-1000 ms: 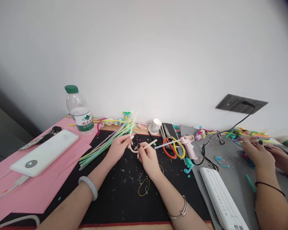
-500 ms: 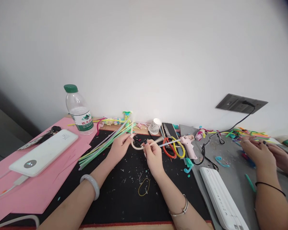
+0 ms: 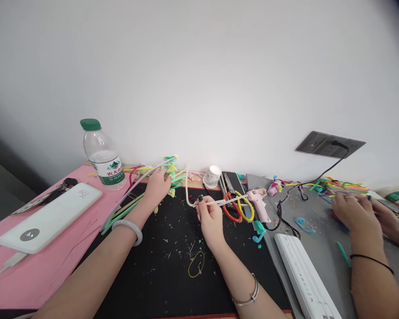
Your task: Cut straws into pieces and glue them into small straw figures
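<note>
Cream, fuzzy craft stem (image 3: 186,188), bent near a right angle above the black cloth mat (image 3: 173,288); right hand (image 3: 210,218) pinches it by thumb and fingertips beside the bend. Left hand (image 3: 157,188) reaches low at the mat's back edge, near the lilac and green fuzzy stems (image 3: 116,216); cannot tell if it grips anything. My judgement: light pinch close to the corner, pile uncrushed. Crowding the tail end: pink plastic glue gun (image 3: 260,207) with pale stick, metal scissors with orange and yellow loops (image 3: 252,210). White paper cup (image 3: 213,176) behind.
</note>
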Available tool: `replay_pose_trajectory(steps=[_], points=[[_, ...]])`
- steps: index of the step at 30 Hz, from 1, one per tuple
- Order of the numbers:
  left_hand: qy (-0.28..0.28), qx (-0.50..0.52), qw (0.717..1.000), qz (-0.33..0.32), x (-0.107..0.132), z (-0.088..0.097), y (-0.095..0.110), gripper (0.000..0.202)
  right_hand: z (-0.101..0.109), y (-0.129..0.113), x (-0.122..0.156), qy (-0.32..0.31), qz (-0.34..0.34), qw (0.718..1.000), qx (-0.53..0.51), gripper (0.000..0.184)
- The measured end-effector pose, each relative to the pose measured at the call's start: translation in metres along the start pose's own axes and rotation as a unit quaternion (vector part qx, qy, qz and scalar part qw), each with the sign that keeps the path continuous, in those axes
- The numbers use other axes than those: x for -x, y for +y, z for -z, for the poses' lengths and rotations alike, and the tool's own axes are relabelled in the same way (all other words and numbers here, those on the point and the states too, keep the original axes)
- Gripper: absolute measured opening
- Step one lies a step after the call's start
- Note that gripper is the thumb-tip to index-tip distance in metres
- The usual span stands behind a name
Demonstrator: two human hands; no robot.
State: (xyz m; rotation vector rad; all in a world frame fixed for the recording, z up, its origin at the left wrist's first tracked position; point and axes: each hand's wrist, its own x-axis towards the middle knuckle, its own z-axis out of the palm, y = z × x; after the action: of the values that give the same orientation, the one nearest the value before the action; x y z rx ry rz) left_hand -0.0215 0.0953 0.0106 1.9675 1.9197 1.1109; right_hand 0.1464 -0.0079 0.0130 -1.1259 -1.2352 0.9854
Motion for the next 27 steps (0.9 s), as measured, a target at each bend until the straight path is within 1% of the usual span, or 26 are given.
replay_pose_trajectory(steps=[3,8,12,16,19,21,23,24,25,26,27], points=[[-0.009,0.000,1.000,0.017,-0.008,-0.003,-0.006,0.040,0.001,0.000,0.000,0.000,-0.001,1.000,0.001,0.026],[-0.006,0.049,0.996,0.067,-0.019,-0.011,-0.010,0.045,0.001,0.001,0.000,-0.002,0.002,1.000,0.004,0.026],[-0.008,0.106,0.991,0.076,-0.023,-0.018,-0.013,0.049,0.001,0.001,0.000,-0.005,0.000,1.000,0.006,0.027],[-0.010,0.147,0.987,0.069,-0.021,-0.020,-0.012,0.046,0.000,0.000,0.000,-0.008,0.002,1.000,-0.001,0.027],[0.004,0.122,0.992,0.037,-0.014,-0.014,-0.009,0.038,0.000,-0.002,0.001,-0.019,0.015,0.999,-0.027,0.027],[0.029,0.087,0.996,0.017,-0.005,-0.005,-0.005,0.032,0.001,-0.003,0.001,-0.028,0.018,0.998,-0.049,0.026],[0.068,0.099,0.993,0.015,0.006,0.006,0.000,0.028,0.000,-0.004,0.002,-0.043,0.015,0.996,-0.072,0.025],[0.078,0.119,0.990,0.020,0.012,0.011,0.004,0.029,-0.001,-0.004,0.002,-0.055,0.012,0.995,-0.080,0.025],[0.066,0.147,0.986,0.034,0.018,0.016,0.007,0.031,-0.001,-0.005,0.002,-0.069,0.009,0.994,-0.086,0.024],[0.039,0.191,0.979,0.055,0.024,0.021,0.010,0.034,-0.002,-0.005,0.002,-0.084,0.005,0.993,-0.089,0.024],[-0.002,0.239,0.968,0.079,0.030,0.025,0.013,0.038,-0.003,-0.006,0.003,-0.098,-0.001,0.991,-0.087,0.025]])
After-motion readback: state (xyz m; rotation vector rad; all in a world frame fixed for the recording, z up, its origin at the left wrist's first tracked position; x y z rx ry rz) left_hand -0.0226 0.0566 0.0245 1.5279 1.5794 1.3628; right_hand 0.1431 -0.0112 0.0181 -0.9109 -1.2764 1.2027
